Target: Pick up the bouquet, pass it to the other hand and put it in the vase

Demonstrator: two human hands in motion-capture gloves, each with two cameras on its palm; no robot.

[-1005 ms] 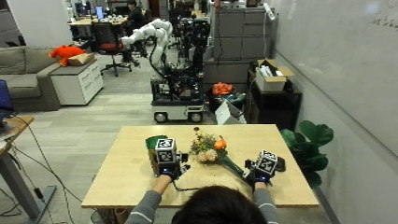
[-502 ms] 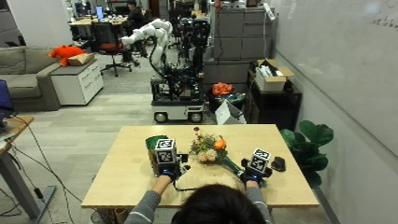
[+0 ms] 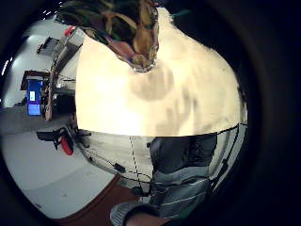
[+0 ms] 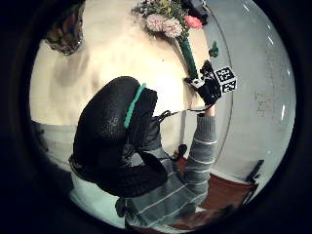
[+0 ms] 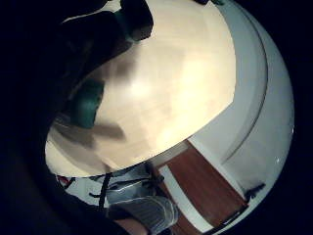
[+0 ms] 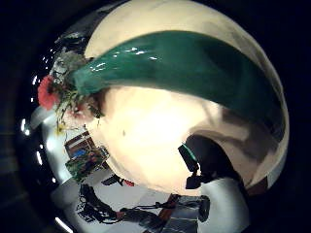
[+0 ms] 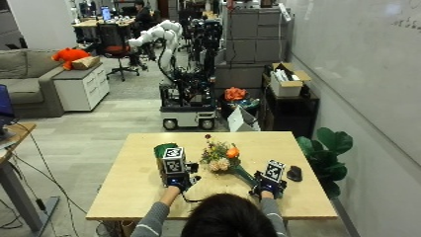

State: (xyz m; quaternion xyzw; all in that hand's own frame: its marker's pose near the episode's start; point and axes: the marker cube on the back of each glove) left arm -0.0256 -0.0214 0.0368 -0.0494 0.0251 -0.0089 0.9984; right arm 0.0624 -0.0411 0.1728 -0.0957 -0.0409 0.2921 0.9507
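Bouquet of pink and orange flowers in green wrap lies on wooden table | right hand grips its stem end | left hand idle, fingers unclear | likely light, blooms fragile; hold the stiffer wrapped stems.

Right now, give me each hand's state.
Left hand: cannot be told, holds nothing visible.
Right hand: grips the bouquet by its green stem wrap.
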